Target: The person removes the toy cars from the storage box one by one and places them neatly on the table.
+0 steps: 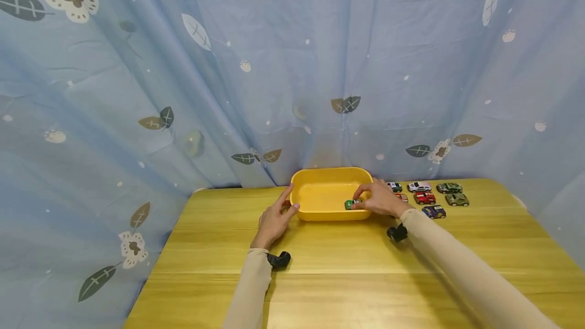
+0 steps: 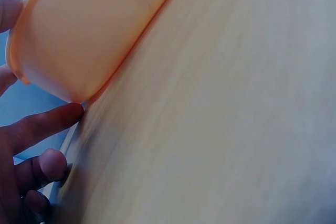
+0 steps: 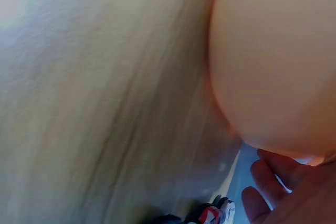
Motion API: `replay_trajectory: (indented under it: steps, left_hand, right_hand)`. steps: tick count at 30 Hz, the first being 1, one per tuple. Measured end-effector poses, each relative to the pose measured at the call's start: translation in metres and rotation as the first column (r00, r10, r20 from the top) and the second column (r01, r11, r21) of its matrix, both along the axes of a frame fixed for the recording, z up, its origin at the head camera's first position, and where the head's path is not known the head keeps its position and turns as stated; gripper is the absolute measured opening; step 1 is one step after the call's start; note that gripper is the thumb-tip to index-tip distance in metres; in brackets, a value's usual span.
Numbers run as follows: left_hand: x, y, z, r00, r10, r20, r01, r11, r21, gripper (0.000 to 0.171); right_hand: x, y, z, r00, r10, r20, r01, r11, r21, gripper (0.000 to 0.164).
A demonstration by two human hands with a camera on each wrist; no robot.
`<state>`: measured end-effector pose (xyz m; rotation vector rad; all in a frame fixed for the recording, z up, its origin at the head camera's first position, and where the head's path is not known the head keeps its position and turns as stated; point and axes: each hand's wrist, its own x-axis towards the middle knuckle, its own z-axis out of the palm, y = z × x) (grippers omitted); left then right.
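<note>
A yellow rectangular tub (image 1: pixel 331 216) stands at the table's back edge. My left hand (image 1: pixel 272 222) holds its left end, thumb at the front rim and index finger at the left side. In the left wrist view, another fingertip touches the lower edge of the tub (image 2: pixel 89 40). Over the tub's right end reaches my right hand (image 1: pixel 381 198), pinching a small green toy car (image 1: pixel 349 204) between thumb and index finger, low inside near the front wall. In the right wrist view, the other fingers (image 3: pixel 270 182) hang outside the tub wall (image 3: pixel 273 66); the car is hidden there.
Several toy cars stand right of the tub, among them a red one (image 1: pixel 425 198), a white one (image 1: pixel 419 187), a purple-blue one (image 1: pixel 433 211) and an olive one (image 1: pixel 457 199). The right forearm passes in front of them. A blue curtain (image 1: pixel 320 131) hangs behind the wooden table (image 1: pixel 338 288).
</note>
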<state>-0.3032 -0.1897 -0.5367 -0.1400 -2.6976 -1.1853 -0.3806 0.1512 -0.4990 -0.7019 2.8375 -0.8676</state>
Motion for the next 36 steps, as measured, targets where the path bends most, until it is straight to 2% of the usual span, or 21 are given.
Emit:
replay_trajectory:
  steps: [7,9,14,20,28,36]
  left_hand:
    - [0.001,-0.001,-0.001,1.000,-0.010,0.004,0.010,1.000,-0.017,0.064]
    - [0.002,-0.001,-0.002,1.000,-0.015,0.009,0.015,1.000,-0.011,0.064]
    - [0.003,-0.001,-0.001,1.000,-0.006,-0.003,0.006,1.000,0.007,0.064]
    - [0.000,-0.001,-0.001,1.000,-0.010,-0.009,0.010,1.000,-0.007,0.064]
    - [-0.001,0.001,0.000,1.000,-0.004,-0.008,0.004,1.000,-0.003,0.065]
    - [0.001,-0.001,-0.001,1.000,0.007,-0.001,-0.007,1.000,0.005,0.064]
  right_hand:
    - [0.002,-0.004,0.005,0.998,-0.043,0.052,0.042,0.999,0.016,0.015]
    - [0.004,-0.006,0.006,0.997,-0.056,0.058,0.054,0.998,0.034,0.017]
    - [0.005,-0.010,0.009,0.996,-0.077,0.039,0.074,0.994,0.076,0.023]
    - [0.006,-0.010,0.012,0.995,-0.097,0.039,0.094,0.993,0.077,0.014]
    - [0.005,-0.007,0.014,0.997,-0.079,-0.019,0.079,0.997,-0.016,0.027]
    - [0.012,-0.005,0.037,0.985,-0.059,-0.164,0.045,0.995,-0.085,0.029]
